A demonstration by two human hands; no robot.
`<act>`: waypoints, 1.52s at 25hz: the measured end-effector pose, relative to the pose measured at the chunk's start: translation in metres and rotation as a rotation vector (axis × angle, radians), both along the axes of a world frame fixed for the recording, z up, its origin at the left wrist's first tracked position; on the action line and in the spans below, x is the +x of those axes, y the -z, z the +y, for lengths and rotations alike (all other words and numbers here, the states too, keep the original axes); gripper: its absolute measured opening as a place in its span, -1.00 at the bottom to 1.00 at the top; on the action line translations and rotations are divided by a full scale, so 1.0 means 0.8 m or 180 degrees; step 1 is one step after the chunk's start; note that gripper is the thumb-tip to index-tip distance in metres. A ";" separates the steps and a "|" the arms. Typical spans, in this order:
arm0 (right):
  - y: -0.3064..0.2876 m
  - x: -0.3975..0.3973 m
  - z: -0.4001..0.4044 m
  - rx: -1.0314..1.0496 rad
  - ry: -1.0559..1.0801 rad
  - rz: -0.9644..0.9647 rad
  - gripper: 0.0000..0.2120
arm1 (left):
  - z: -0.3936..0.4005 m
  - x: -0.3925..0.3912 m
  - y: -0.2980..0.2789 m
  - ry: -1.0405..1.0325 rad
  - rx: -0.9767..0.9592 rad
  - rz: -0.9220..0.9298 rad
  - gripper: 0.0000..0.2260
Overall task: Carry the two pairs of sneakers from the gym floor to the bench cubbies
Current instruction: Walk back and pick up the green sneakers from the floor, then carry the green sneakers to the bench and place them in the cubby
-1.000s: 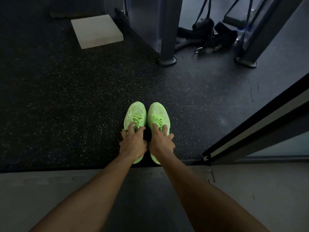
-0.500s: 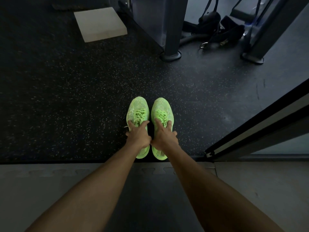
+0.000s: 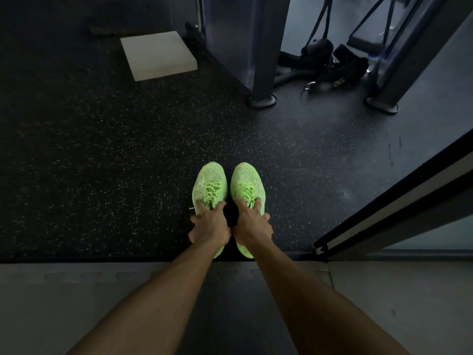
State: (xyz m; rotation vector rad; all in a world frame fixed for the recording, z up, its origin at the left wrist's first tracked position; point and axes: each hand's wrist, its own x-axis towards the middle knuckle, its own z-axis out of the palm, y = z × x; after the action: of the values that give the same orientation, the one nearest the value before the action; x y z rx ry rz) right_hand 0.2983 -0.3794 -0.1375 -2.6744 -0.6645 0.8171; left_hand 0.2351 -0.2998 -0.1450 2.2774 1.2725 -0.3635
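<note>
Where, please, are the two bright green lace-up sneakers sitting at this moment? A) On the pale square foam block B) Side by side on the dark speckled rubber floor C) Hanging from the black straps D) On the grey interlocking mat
B: the two bright green lace-up sneakers stand side by side on the dark speckled rubber floor, the left hand and right hand each on one.

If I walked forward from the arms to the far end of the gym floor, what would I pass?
Grey foam mat → left hand and right hand → green sneakers → speckled black floor → white block.
</note>
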 end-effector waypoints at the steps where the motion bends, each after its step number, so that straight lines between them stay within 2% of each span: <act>1: -0.001 -0.003 -0.004 0.0023 0.0023 -0.0046 -0.28 | -0.003 -0.003 -0.001 -0.0024 0.0049 -0.0029 -0.37; 6: -0.041 -0.010 -0.017 0.0354 0.0100 -0.0440 -0.24 | -0.003 -0.015 -0.037 0.0010 0.0578 -0.0370 -0.38; 9: -0.130 -0.018 -0.012 0.0548 -0.0024 -0.0713 -0.22 | 0.004 -0.016 -0.131 0.0034 0.0895 -0.0664 -0.37; 16: -0.470 -0.028 0.030 0.0892 -0.0040 -0.1139 -0.24 | 0.039 -0.029 -0.474 -0.0188 0.1386 -0.1199 -0.35; 22: -0.799 -0.055 0.040 0.1028 -0.0265 -0.1184 -0.20 | 0.042 -0.067 -0.801 -0.0276 0.1488 -0.1144 -0.23; 27: -0.999 -0.107 0.003 0.1013 -0.0475 -0.1286 -0.17 | -0.002 -0.138 -0.991 -0.0390 0.1545 -0.1095 -0.24; 33: -1.104 -0.183 -0.017 0.1047 -0.0540 -0.1540 -0.22 | -0.023 -0.200 -1.085 -0.0282 0.1605 -0.1244 -0.25; 38: -1.116 -0.264 -0.051 0.0969 0.0025 -0.1524 -0.16 | -0.045 -0.254 -1.109 0.0153 0.1452 -0.1514 -0.29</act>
State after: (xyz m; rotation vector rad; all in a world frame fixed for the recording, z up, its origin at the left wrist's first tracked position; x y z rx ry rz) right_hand 0.0867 -0.4201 0.7556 -2.5888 -0.8052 0.0494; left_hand 0.0322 -0.3360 0.7420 2.5487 1.1277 0.4808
